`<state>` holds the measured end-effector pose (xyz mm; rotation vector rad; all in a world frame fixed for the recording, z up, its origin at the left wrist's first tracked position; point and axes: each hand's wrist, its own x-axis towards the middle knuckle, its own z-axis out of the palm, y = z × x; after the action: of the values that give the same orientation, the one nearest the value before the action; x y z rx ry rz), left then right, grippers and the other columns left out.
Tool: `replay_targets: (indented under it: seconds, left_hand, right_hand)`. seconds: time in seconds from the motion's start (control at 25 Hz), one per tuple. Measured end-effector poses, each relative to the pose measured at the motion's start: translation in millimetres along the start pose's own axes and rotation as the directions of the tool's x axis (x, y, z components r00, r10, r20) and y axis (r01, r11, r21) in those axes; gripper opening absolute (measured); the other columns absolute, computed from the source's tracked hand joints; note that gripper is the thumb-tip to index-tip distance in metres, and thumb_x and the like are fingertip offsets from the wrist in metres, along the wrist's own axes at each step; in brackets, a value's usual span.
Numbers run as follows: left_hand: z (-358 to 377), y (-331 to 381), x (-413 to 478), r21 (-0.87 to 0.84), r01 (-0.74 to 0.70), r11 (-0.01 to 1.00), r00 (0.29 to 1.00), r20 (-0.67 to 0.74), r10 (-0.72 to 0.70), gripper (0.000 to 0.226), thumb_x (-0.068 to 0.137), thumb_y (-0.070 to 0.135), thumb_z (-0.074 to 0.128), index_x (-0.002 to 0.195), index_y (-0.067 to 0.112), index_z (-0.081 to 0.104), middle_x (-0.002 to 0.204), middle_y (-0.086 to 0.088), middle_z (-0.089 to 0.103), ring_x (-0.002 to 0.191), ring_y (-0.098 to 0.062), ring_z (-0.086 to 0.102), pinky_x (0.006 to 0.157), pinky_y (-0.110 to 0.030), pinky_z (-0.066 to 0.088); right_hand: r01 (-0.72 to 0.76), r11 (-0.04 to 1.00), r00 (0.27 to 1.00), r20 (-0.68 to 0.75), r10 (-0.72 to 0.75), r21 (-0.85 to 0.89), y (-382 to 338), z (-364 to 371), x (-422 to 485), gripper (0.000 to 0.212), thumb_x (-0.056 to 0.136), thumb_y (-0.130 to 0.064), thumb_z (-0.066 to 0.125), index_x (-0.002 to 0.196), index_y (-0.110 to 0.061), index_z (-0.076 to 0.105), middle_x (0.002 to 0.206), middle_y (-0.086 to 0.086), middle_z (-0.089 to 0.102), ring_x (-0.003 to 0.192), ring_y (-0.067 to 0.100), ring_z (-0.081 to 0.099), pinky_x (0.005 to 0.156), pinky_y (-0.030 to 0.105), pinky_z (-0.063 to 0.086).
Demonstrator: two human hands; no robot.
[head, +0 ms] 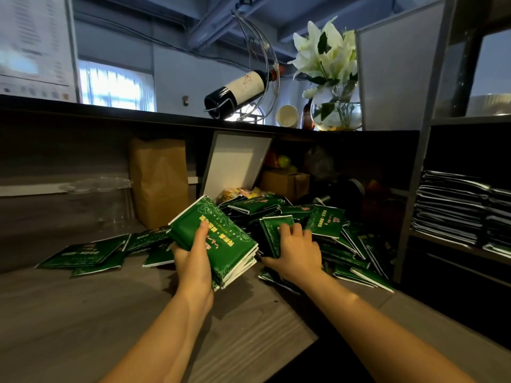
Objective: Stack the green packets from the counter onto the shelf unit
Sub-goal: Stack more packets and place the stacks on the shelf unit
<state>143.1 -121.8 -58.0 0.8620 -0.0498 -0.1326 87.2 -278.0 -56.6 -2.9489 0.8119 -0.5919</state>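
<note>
My left hand [193,258] grips a thick bundle of green packets [221,241] above the grey counter [83,313], thumb on top. My right hand [297,250] holds a few upright green packets [272,230] at the edge of a loose pile of green packets [345,244] spread over the counter's right side. More green packets [88,252] lie flat on the left. At the far right stands the shelf unit [423,161], with neat stacks of packets [453,208] on one shelf.
A brown paper bag [159,181] and a white board [235,161] lean at the back of the counter, beside a cardboard box [284,182]. On the ledge above sit a wine bottle in a wire holder [237,89], a cup [287,116] and a flower vase [336,106].
</note>
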Motion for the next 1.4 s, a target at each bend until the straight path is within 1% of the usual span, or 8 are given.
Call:
replay_targets:
  seconds: [0.16,0.28,0.4,0.6,0.8,0.96,1.2,1.4]
  left_hand:
    - [2,-5,2,0.054,0.025,0.998,1.0,0.014,-0.026,0.049,0.082,0.03,0.07,0.124,0.014,0.051,0.11,-0.013,0.067,0.095,-0.029,0.067,0.088,-0.048,0.054]
    - [2,-11,2,0.14,0.068,0.988,0.997,0.017,-0.071,0.05,0.082,0.031,0.072,0.123,0.014,0.05,0.107,-0.013,0.067,0.092,-0.03,0.068,0.083,-0.045,0.056]
    - [4,-12,-3,0.226,0.127,0.966,0.991,0.012,-0.133,0.063,0.072,0.046,0.076,0.12,0.014,0.05,0.108,-0.014,0.067,0.092,-0.032,0.068,0.084,-0.049,0.055]
    - [10,-7,-15,0.234,0.199,0.952,0.97,0.092,-0.226,0.098,0.047,0.068,0.078,0.125,0.019,0.045,0.11,-0.01,0.068,0.095,-0.032,0.068,0.087,-0.053,0.053]
    - [2,-11,-6,0.252,0.151,0.956,0.977,0.106,-0.183,0.065,0.074,0.038,0.076,0.129,0.018,0.048,0.109,-0.012,0.068,0.09,-0.03,0.07,0.082,-0.049,0.056]
    - [3,-12,-4,0.2,0.1,0.975,0.992,0.058,-0.114,0.047,0.081,0.036,0.07,0.118,0.019,0.047,0.108,-0.01,0.066,0.095,-0.029,0.066,0.091,-0.05,0.052]
    - [6,-20,-6,0.192,0.056,0.98,0.994,0.08,-0.073,0.046,0.081,0.035,0.07,0.121,0.021,0.05,0.105,-0.006,0.068,0.096,-0.026,0.066,0.091,-0.046,0.052]
    - [6,-26,3,0.22,0.058,0.974,0.992,0.097,-0.081,0.049,0.08,0.037,0.07,0.123,0.023,0.051,0.106,-0.005,0.069,0.095,-0.026,0.067,0.091,-0.048,0.052]
  right_hand:
    - [-0.026,0.872,0.986,-0.132,0.104,0.489,16,-20,9,0.028,0.088,-0.018,0.058,0.115,-0.014,0.058,0.111,0.01,0.062,0.098,0.031,0.062,0.081,0.044,0.053]
    - [0.007,0.331,0.992,-0.047,0.113,0.944,16,-51,9,0.012,0.09,-0.006,0.056,0.093,-0.013,0.065,0.089,0.007,0.068,0.081,0.024,0.066,0.074,0.036,0.054]
    - [-0.099,-0.021,0.981,0.094,-0.172,0.995,8,-65,-8,0.02,0.09,0.0,0.055,0.105,-0.011,0.061,0.09,0.007,0.069,0.075,0.019,0.068,0.065,0.027,0.057]
    - [0.087,0.507,0.962,0.061,-0.267,0.857,-9,-42,-16,0.057,0.086,-0.006,0.066,0.137,-0.015,0.044,0.101,0.004,0.059,0.091,0.017,0.063,0.081,0.025,0.055]
    - [0.2,0.638,0.932,0.058,-0.359,0.744,-4,-41,-12,0.05,0.088,-0.024,0.065,0.135,-0.021,0.05,0.108,0.003,0.061,0.095,0.014,0.059,0.084,0.029,0.05]
    - [0.02,0.972,0.989,-0.146,0.014,0.232,49,-47,32,0.038,0.095,-0.037,0.048,0.129,-0.021,0.053,0.136,0.007,0.046,0.127,0.029,0.039,0.103,0.043,0.034]
    - [-0.336,0.889,0.941,0.154,0.301,0.313,119,-33,66,0.071,0.088,-0.068,0.038,0.148,-0.035,0.021,0.159,0.01,0.002,0.143,0.043,-0.003,0.111,0.063,0.001]
    - [-0.34,0.865,0.926,0.29,0.241,0.368,124,-8,73,0.086,0.075,-0.08,0.042,0.147,-0.035,0.025,0.156,0.011,0.021,0.141,0.039,0.019,0.114,0.052,0.019]
